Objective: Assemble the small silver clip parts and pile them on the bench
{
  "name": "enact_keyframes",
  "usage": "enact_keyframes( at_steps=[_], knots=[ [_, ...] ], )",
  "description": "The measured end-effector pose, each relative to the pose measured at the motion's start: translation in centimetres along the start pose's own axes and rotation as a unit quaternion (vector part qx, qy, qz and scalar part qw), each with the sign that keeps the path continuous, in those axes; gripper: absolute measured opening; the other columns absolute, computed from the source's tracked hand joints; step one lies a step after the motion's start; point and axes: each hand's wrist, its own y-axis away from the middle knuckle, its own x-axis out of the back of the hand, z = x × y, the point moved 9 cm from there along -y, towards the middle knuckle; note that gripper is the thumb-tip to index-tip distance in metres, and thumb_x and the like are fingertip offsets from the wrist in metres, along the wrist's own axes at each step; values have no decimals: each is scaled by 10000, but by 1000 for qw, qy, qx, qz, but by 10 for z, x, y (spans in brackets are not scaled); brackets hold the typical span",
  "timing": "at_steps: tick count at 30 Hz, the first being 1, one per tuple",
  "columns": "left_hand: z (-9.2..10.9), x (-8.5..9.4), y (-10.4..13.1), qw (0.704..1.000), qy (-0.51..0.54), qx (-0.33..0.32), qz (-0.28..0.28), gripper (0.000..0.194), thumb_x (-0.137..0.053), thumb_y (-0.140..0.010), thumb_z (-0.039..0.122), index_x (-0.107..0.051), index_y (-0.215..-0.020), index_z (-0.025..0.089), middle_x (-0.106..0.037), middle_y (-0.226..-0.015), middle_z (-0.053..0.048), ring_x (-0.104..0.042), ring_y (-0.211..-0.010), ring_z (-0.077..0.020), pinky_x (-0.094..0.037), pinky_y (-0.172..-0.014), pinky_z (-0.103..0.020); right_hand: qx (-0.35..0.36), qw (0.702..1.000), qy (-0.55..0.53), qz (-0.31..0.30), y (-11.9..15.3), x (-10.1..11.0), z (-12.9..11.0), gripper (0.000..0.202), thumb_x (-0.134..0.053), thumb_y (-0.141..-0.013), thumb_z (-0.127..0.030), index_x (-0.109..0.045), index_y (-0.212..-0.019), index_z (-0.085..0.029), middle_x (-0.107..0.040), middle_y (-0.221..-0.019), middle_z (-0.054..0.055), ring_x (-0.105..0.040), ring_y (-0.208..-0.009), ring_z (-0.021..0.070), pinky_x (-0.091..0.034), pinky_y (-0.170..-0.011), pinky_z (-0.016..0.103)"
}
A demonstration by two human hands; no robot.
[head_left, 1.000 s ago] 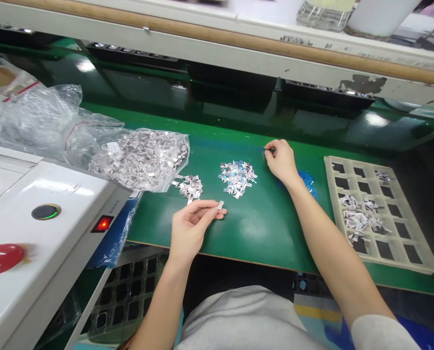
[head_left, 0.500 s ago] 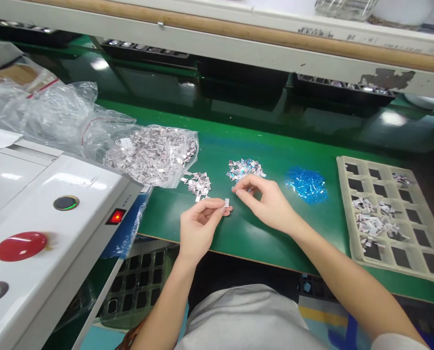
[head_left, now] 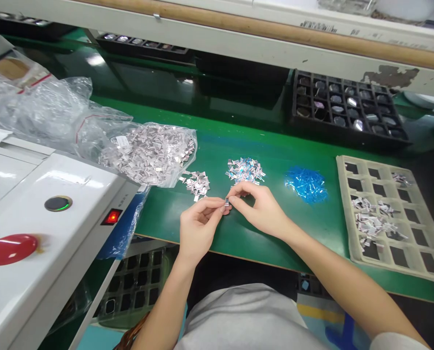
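My left hand pinches a small silvery rectangular metal piece between thumb and forefinger, just above the green table. My right hand is closed in a pinch, its thumb and forefinger tips against the same piece. What else those fingertips may hold is too small to make out. Just beyond my right hand lies a pile of metal pieces with blue film on some. A smaller pile of plain metal pieces is beyond my left hand. Blue film strips form a heap to the right.
An open plastic bag of metal pieces lies at left, beside a white machine with a red button. A cream compartment tray partly filled with pieces stands right. Behind it is a black tray of shiny discs, under the shelf.
My right hand has moved left and down from the blue-film pile to the piece in my left hand. At back right, the black tray has come forward from beneath the shelf.
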Motion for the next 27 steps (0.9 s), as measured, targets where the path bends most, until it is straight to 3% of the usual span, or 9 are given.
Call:
enact_keyframes(
  at_steps=[8, 14, 17, 19, 21, 24, 27],
  knots=[
    [0, -1, 1, 1000, -22, 19, -3, 122, -830, -896, 296, -807, -913, 178, -793, -1019, -87, -781, -881, -206, -673, -868, -356, -3, 1000, 15, 8, -1, 1, 3, 96, -638, -960, -179, -715, -964, -236, -770, -957, 23, -702, -878, 192, -557, -857, 359],
    [-2, -4, 3, 998, -37, 39, -23, 169, -815, -912, 325, -791, -999, 181, -809, -1012, -87, -790, -892, -224, -659, -882, -366, 13, 999, 22, -33, 0, -1, -4, 187, -639, -924, -105, -730, -1019, -238, -762, -939, 13, -653, -829, 170, -532, -802, 324],
    [9, 1, -2, 990, -141, -7, -18, 152, -774, -943, 316, -773, -1050, 208, -795, -981, -68, -770, -878, -218, -632, -843, -347, 15, 998, 62, -13, -3, 9, -2, 160, -651, -913, -105, -710, -979, -238, -746, -935, 10, -620, -803, 169, -501, -772, 319],
    [25, 7, -10, 958, -274, -81, 1, 134, -717, -976, 299, -774, -1070, 222, -773, -994, -65, -734, -859, -213, -597, -837, -353, 12, 996, 89, 7, -6, 19, 3, 134, -674, -897, -112, -680, -948, -236, -724, -905, 1, -608, -786, 169, -480, -755, 316],
    [39, 12, -22, 906, -397, -146, 18, 167, -660, -1000, 280, -776, -1105, 223, -751, -1063, -81, -709, -900, -232, -564, -877, -383, 6, 992, 121, 18, -10, 27, 9, 134, -694, -878, -111, -644, -899, -234, -702, -868, -9, -597, -775, 171, -457, -749, 317],
    [42, 13, -44, 847, -500, -178, -11, 200, -624, -1004, 289, -787, -1099, 222, -721, -1089, -103, -678, -1009, -293, -533, -898, -421, 6, 984, 174, 22, -16, 36, 17, 153, -715, -862, -113, -621, -855, -233, -698, -870, -2, -595, -815, 190, -439, -776, 330],
    [36, 8, -59, 815, -545, -188, -56, 181, -613, -985, 270, -789, -996, 227, -694, -1010, -104, -643, -1020, -322, -513, -869, -431, 16, 977, 206, 45, -22, 47, 20, 140, -729, -855, -122, -649, -883, -233, -696, -902, 13, -592, -865, 207, -437, -800, 337]
  ],
)
